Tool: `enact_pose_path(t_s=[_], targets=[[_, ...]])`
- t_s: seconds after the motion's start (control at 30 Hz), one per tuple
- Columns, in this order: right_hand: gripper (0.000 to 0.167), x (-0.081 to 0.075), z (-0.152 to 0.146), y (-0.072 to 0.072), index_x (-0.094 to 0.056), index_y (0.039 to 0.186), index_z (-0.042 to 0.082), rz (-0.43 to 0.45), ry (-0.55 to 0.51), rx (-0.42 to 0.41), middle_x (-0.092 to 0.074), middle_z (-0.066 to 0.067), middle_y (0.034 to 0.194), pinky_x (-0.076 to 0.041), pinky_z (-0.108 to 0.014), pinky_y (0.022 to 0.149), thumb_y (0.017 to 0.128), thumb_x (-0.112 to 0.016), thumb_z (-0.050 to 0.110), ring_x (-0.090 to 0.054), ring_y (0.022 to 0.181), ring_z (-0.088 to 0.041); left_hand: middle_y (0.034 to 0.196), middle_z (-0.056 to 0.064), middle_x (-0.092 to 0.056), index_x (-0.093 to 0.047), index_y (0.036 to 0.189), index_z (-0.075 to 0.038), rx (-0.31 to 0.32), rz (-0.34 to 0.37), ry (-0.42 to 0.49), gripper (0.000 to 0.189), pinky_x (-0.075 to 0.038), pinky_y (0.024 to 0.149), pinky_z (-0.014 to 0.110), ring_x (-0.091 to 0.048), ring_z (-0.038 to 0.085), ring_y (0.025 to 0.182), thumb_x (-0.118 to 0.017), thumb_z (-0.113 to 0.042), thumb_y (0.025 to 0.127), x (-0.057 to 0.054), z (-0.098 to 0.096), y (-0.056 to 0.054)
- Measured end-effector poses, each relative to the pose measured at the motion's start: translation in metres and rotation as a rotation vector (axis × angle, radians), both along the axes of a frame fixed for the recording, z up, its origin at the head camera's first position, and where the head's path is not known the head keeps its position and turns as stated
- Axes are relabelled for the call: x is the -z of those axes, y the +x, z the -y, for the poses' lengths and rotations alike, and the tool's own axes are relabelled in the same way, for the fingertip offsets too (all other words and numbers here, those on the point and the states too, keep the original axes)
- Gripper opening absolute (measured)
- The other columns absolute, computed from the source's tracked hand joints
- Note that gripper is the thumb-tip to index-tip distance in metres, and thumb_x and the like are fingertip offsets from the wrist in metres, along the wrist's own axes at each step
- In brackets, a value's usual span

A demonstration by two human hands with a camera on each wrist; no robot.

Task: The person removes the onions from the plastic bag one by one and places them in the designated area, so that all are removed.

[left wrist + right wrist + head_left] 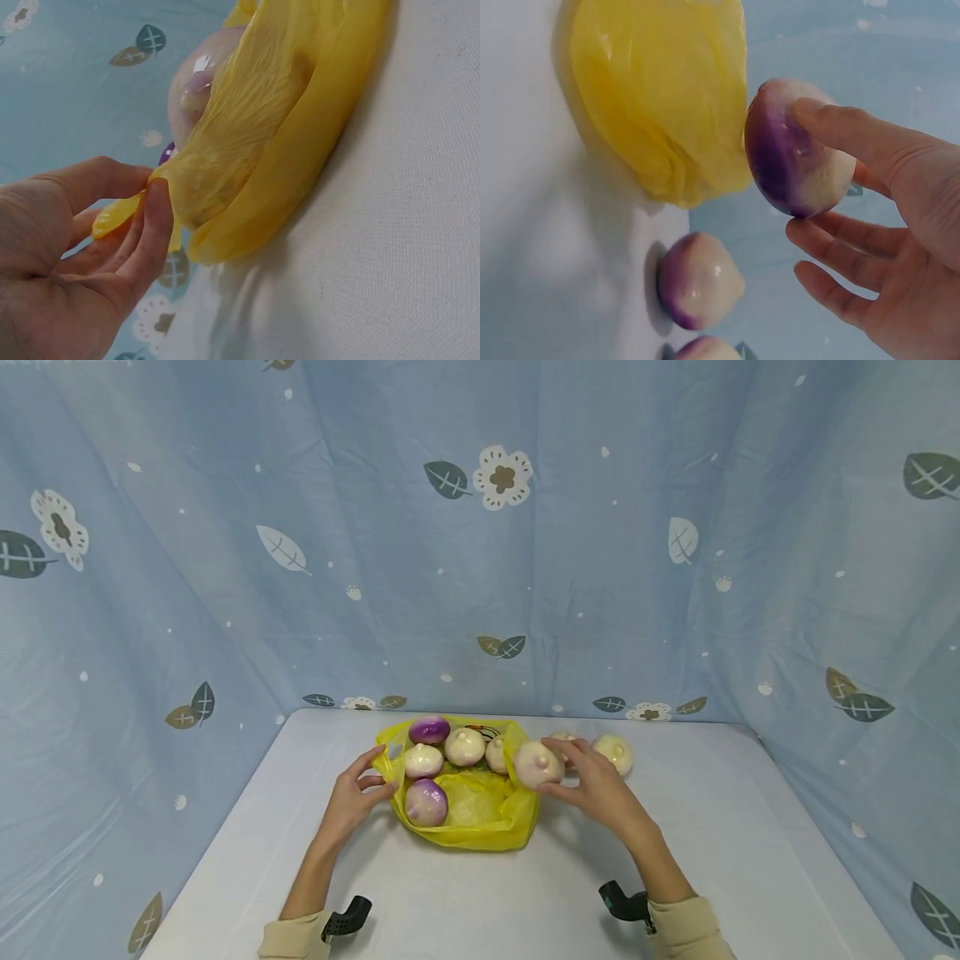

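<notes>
Gripping one round, glossy purple-and-white vegetable (538, 766), the partly curled right hand (596, 781) held it beside one yellow plastic bag (480, 838), whose rim (384, 767) the left hand (356, 797) pinched. Transfer seemed underway, calling next for a steady rim. Five more vegetables (465, 747) showed inside; two others (613, 754) lay on the white surface (480, 906).

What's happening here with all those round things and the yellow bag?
A person's left grip pinches the edge of a yellow plastic bag. Their right grip holds a round, purple-and-white vegetable, maybe a turnip, at the bag's right side. Five more vegetables sit inside the bag, and two others are on the white table to the right.
</notes>
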State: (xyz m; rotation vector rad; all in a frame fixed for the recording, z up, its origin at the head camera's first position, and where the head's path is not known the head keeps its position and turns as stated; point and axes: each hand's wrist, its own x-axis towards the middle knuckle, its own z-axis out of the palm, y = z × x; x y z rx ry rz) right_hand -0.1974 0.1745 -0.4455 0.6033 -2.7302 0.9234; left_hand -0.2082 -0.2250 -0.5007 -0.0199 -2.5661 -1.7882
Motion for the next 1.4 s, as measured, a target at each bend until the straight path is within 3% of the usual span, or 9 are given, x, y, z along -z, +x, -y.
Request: enact_pose_path(t_s=[0.17, 0.37, 0.57, 0.8, 1.4], targets=[[0.07, 0.002, -0.012, 0.002, -0.055, 0.138, 0.024, -0.006, 0.004, 0.04, -0.061, -0.002, 0.112, -0.057, -0.037, 0.078, 0.076, -0.084, 0.035, -0.062, 0.095, -0.022, 0.139, 0.018, -0.048, -0.041, 0.149, -0.017, 0.003, -0.005, 0.005, 0.073, -0.055, 0.075, 0.017, -0.067, 0.024, 0.102, -0.075, -0.01, 0.085, 0.001, 0.0, 0.0], [0.072, 0.007, -0.025, 0.002, -0.055, 0.139, 0.022, -0.037, 0.032, 0.063, -0.059, 0.002, 0.102, -0.052, -0.031, 0.074, 0.075, -0.084, 0.038, -0.055, 0.09, -0.014, 0.14, 0.018, -0.047, -0.041, 0.15, -0.017, 0.003, 0.0, 0.007, 0.073, -0.055, 0.075, 0.017, -0.067, 0.02, 0.099, -0.075, -0.01, 0.085, 0.001, 0.0, 0.001], [0.07, 0.012, -0.037, 0.004, -0.056, 0.137, 0.019, -0.074, 0.013, 0.048, -0.061, -0.001, 0.106, -0.056, -0.04, 0.08, 0.075, -0.084, 0.036, -0.061, 0.093, -0.018, 0.138, 0.018, -0.049, -0.041, 0.149, -0.017, 0.005, -0.002, 0.016, 0.073, -0.055, 0.074, 0.018, -0.068, 0.016, 0.096, -0.075, -0.008, 0.085, 0.001, 0.0, 0.002], [0.069, 0.017, -0.052, 0.008, -0.056, 0.136, 0.02, -0.019, 0.026, 0.082, -0.062, -0.006, 0.115, -0.057, -0.043, 0.079, 0.075, -0.085, 0.034, -0.065, 0.097, -0.022, 0.138, 0.018, -0.05, -0.04, 0.149, -0.015, 0.016, -0.006, 0.03, 0.073, -0.056, 0.075, 0.018, -0.068, 0.016, 0.096, -0.074, -0.007, 0.085, 0.002, 0.0, 0.001], [0.069, 0.034, -0.103, 0.019, -0.056, 0.136, 0.013, -0.001, 0.112, 0.17, -0.064, -0.014, 0.108, -0.053, -0.045, 0.072, 0.077, -0.083, 0.035, -0.065, 0.094, -0.028, 0.137, 0.019, -0.05, -0.041, 0.149, -0.014, 0.016, -0.012, 0.032, 0.073, -0.056, 0.075, 0.02, -0.068, 0.011, 0.093, -0.074, -0.007, 0.084, 0.004, 0.001, -0.002]])
